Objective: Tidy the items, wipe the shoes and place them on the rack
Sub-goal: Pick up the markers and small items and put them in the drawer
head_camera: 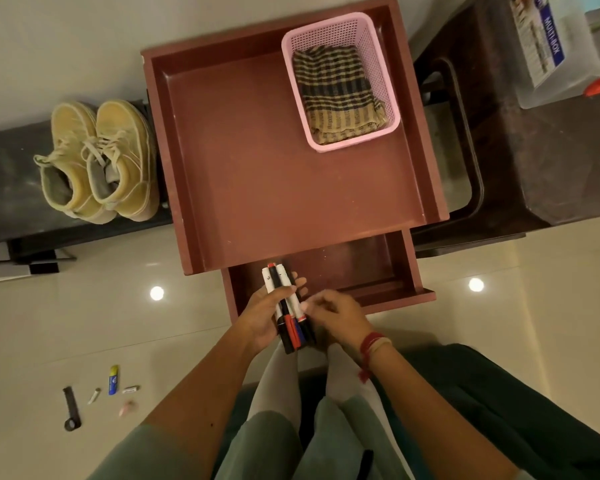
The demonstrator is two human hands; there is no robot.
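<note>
A person stands over a red-brown desk [257, 168] with a tray top. The left grip [264, 317] is wrapped around a bundle of markers [284, 299], thumb across them, caps pointing back at the person. The right grip [336, 313] sits just right of the bundle with its fingers curled toward the caps; whether they pinch one is unclear. Directly beyond both grips the desk's drawer [361, 268] stands open. Farther beyond and to the right, a pink basket [385, 81] on the desk holds a folded checked cloth [336, 91]. Well left of the left grip and farther from the person, a pair of tan shoes [97, 161] stands side by side on a dark shelf [7, 188]. Left of that grip and closer to the person, a glue stick [113, 380] and a black strap [70, 408] lie among small bits on the floor [84, 323].
</note>
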